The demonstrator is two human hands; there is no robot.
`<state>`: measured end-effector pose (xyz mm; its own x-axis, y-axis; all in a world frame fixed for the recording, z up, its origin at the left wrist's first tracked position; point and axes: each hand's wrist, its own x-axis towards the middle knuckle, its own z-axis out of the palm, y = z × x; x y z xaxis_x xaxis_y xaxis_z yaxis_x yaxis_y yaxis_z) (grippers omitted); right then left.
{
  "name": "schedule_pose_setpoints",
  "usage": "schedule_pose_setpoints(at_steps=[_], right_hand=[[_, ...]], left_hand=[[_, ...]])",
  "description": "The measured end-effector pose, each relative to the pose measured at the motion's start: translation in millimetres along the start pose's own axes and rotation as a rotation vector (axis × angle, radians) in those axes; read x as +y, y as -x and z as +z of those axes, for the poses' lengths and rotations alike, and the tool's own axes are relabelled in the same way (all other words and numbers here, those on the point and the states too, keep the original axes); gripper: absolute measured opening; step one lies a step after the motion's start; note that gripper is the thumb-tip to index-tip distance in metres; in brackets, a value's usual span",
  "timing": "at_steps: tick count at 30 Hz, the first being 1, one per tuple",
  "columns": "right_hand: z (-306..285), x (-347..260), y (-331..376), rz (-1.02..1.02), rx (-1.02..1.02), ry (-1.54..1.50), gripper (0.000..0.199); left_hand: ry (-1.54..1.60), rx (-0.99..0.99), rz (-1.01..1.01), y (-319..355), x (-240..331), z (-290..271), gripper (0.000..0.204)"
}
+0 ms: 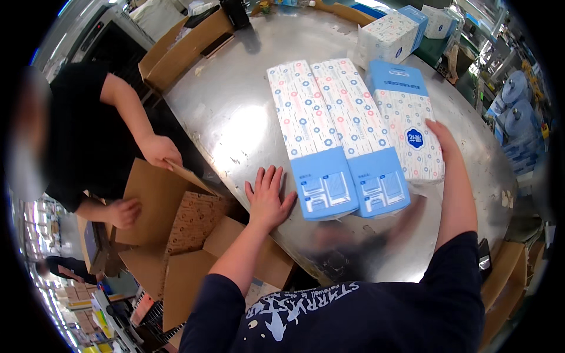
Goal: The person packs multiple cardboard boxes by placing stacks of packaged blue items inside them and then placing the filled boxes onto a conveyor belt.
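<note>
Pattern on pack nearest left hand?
The pack is white with small blue and pink rings, light blue at its near end; head view.

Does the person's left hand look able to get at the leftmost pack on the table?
Probably yes: the left hand rests flat on the table, right beside that pack, with nothing visible between them.

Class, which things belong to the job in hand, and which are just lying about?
Seemingly in the job:
three patterned packs, right hand touching one, left hand beside another
open carton, touched by a co-worker's hand

Seemingly lying about:
black container
upper-left cardboard box
</note>
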<state>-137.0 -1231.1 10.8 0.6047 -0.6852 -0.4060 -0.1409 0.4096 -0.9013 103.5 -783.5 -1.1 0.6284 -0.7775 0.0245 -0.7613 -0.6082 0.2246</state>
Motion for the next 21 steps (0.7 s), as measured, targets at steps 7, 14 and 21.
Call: schedule_pose_setpoints(at_steps=[7,14,21], right_hand=[[108.6,-31.6,65.7,-0.331,-0.38,-0.025,0.072],[212.9,-90.2,105.4,-0.578,0.075,1.485,0.077],[149.0,-35.7,204.5,-0.814,-0.263,1.418,0.073]], left_hand=[[0.51,-0.066,-0.036,4.0,-57.9,53.7,0.063],[1.657,0.039,-0.456,-7.9,-2.8,-71.0,0.052],[1.215,-0.311,-0.308,91.3,47.0,-114.1,0.067]])
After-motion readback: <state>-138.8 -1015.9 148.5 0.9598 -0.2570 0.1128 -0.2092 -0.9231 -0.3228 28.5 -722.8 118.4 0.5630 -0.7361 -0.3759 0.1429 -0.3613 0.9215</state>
